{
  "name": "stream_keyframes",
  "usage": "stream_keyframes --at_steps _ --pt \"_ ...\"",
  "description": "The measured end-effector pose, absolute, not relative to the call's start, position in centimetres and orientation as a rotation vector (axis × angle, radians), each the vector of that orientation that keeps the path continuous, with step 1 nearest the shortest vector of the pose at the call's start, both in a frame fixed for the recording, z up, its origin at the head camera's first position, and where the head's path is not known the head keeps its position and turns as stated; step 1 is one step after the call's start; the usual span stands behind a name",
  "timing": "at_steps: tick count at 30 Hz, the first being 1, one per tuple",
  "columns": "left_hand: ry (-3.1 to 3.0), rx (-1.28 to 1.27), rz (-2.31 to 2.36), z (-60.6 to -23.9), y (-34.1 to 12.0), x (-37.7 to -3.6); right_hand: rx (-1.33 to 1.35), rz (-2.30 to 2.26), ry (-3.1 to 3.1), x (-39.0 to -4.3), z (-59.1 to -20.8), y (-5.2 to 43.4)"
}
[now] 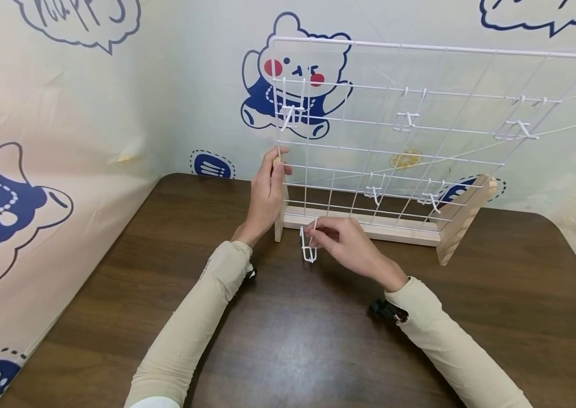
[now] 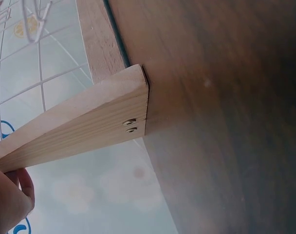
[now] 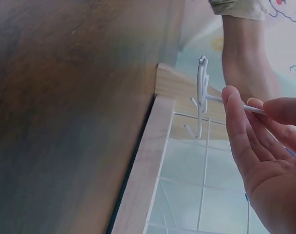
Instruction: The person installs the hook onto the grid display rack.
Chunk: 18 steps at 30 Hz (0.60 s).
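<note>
A white wire grid rack (image 1: 338,135) stands at the back of the table on a wooden base (image 1: 400,233). At its left side my left hand (image 1: 268,184) grips the top of the wooden side post (image 2: 89,114) and the grid's edge wire. My right hand (image 1: 346,243) pinches a white wire hook (image 1: 310,253) by its prong, in front of the rack's lower left. In the right wrist view, the loose hook (image 3: 201,97) shows its bent frame pointing away from the fingers, close to the lower grid wires.
Several white hooks hang on the grid, among them an upper left hook (image 1: 291,110), an upper middle hook (image 1: 409,118) and a lower right hook (image 1: 431,198). The right wooden side post (image 1: 463,221) rests on the brown table (image 1: 288,340). A patterned cloth (image 1: 186,85) hangs behind.
</note>
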<state>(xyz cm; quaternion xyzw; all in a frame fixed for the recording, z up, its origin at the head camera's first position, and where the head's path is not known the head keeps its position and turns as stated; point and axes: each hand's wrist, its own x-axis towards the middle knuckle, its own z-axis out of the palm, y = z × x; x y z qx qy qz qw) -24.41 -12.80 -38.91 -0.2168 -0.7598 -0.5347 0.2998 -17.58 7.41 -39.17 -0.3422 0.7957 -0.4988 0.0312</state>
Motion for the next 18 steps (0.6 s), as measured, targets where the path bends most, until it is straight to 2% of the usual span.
stream_keyframes --at_steps 6,18 --pt "-2.031 -0.559 -1.425 -37.8 -12.6 -23.3 -1.020 -1.628 2.378 -17.3 -38.7 7.4" --pt "-2.028 -0.592 -1.397 -39.5 -13.2 -25.0 -0.999 -1.882 2.043 -17.1 -38.0 7.6"
